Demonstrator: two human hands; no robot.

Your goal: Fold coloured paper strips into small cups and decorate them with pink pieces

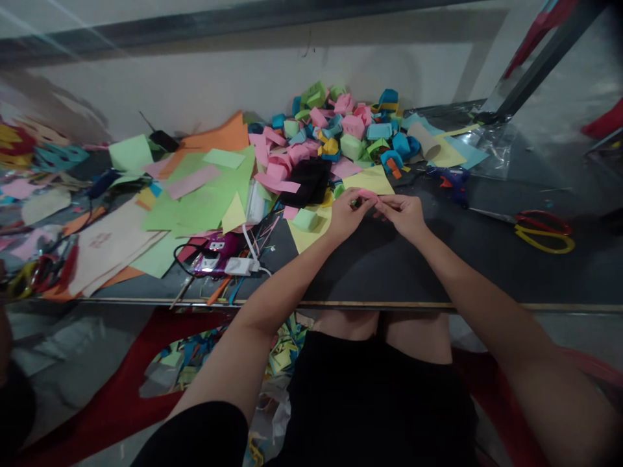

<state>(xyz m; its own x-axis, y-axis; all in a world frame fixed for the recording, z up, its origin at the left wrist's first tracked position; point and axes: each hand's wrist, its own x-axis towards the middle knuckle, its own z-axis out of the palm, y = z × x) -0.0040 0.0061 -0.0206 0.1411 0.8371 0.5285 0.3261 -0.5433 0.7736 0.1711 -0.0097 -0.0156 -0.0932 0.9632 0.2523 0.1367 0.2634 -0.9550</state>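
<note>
Between my fingertips, above the dark tabletop, is a small piece of pink paper (368,194). My left hand (348,211) pinches it from the left, and my right hand (405,213) grips its right end. The fingers partly cover the paper, so its full shape is hidden. Yellow paper (311,240) lies under and beside my left hand, with a pale green folded paper piece (305,220) on it. Just behind my hands rises a heap of folded paper pieces (353,126) in pink, blue, green and yellow.
To the right lie scissors (544,231) with red and yellow handles and a blue glue gun (450,181). A cardboard tube (424,141) stands near the heap. Left are green sheets (195,194), a purple power strip (217,254) with cables, and a black item (306,181).
</note>
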